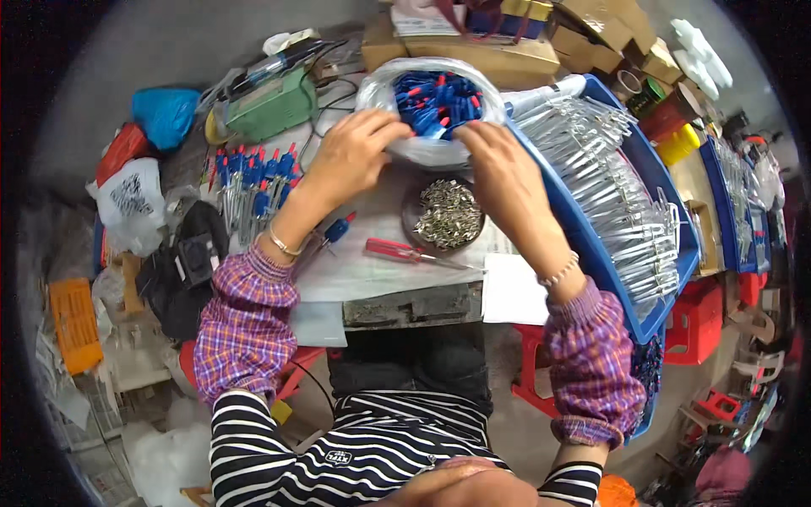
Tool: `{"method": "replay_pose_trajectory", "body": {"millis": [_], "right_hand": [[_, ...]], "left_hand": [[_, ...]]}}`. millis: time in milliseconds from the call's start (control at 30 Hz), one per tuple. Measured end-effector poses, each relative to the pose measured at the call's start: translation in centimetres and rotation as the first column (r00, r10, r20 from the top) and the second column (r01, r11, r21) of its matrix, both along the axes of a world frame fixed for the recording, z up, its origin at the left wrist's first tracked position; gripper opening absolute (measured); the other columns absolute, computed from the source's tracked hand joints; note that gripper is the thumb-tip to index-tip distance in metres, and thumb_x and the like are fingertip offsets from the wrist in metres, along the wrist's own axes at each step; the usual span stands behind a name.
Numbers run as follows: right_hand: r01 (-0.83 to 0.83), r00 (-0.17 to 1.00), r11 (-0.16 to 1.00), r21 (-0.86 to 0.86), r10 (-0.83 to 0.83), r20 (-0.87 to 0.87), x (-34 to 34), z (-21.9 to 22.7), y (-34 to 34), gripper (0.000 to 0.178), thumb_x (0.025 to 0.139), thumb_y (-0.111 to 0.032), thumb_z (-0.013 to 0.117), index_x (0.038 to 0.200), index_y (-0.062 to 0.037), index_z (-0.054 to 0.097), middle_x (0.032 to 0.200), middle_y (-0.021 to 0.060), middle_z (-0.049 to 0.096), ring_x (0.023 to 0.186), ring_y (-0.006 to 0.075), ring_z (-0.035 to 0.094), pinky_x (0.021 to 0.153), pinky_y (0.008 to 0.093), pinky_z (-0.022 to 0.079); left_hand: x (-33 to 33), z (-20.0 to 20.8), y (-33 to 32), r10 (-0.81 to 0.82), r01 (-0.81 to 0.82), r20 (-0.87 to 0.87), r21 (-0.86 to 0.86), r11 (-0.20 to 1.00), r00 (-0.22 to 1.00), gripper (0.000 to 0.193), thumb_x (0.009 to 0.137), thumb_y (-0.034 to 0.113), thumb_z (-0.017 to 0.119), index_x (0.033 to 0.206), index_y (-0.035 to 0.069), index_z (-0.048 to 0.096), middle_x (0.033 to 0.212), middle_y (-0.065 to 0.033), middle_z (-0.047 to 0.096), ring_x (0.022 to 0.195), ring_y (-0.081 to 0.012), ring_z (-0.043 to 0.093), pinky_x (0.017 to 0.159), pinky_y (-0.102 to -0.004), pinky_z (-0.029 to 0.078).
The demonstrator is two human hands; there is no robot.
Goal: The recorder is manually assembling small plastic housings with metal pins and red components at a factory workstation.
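Observation:
Both hands are at the near rim of a clear plastic bag (382, 78) filled with blue plastic pieces with red tips (439, 93). My left hand (359, 154) is closed, its fingertips bent together by the bag's left near side. Opposite it, my right hand (507, 169) curls its fingers over the near right rim. Whatever either set of fingertips grips is too small to make out. Just below the hands sits a round dish of small metal parts (448, 213). A screwdriver with a red handle (395, 249) lies in front of the dish.
On the right, a long blue crate (676, 198) holds many metal rods. Several blue-handled pieces (253, 173) lie left of my left arm, with a green box-shaped device (272, 108) behind them. A white pad (514, 289) rests at the table's front edge. Cardboard boxes (473, 61) stand behind the bag.

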State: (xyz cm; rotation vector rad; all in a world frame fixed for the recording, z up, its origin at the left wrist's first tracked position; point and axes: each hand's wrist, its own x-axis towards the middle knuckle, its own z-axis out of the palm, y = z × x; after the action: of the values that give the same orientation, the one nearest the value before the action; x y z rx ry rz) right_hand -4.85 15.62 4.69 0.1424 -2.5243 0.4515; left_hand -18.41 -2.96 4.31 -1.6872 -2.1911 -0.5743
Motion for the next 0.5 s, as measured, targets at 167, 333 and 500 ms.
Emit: {"method": "replay_pose_trajectory", "body": {"millis": [167, 333, 500], "right_hand": [[-0.002, 1.0, 1.0, -0.014, 0.002, 0.011, 1.3, -3.3, -0.3, 0.033, 0.062, 0.005, 0.058, 0.094, -0.0007, 0.059, 0.097, 0.0136, 0.059, 0.096, 0.0306, 0.056, 0.085, 0.0379, 0.047], [0.008, 1.0, 0.982, -0.187, -0.004, 0.022, 1.8, -5.7, 0.7, 0.038, 0.062, 0.002, 0.061, 0.1, -0.0048, 0.061, 0.098, 0.0109, 0.058, 0.094, 0.0289, 0.057, 0.078, 0.0373, 0.048], [0.023, 0.995, 0.908, -0.419, 0.018, 0.094, 2.1, -5.2, 2.3, 0.038, 0.062, 0.004, 0.06, 0.1, -0.0049, 0.064, 0.097, 0.0118, 0.057, 0.096, 0.0308, 0.058, 0.078, 0.0399, 0.05]], "left_hand": [[-0.3, -2.7, -1.0, 0.033, -0.032, 0.002, -0.025, 0.999, 0.999, 0.015, 0.074, 0.0, 0.06, 0.088, 0.002, 0.06, 0.094, -0.0136, 0.061, 0.092, -0.0331, 0.058, 0.081, -0.0395, 0.046], [-0.6, -3.4, -2.7, 0.036, -0.033, 0.112, -0.028, 0.999, 0.993, 0.022, 0.076, -0.004, 0.059, 0.098, 0.001, 0.062, 0.102, -0.0145, 0.063, 0.098, -0.0327, 0.059, 0.086, -0.0381, 0.046], [-3.6, -4.9, -3.4, -0.061, -0.031, 0.533, 0.162, 0.986, 0.844, 0.016, 0.084, -0.004, 0.055, 0.098, 0.0, 0.063, 0.098, -0.0097, 0.065, 0.092, -0.0199, 0.061, 0.081, -0.0287, 0.046]]}}
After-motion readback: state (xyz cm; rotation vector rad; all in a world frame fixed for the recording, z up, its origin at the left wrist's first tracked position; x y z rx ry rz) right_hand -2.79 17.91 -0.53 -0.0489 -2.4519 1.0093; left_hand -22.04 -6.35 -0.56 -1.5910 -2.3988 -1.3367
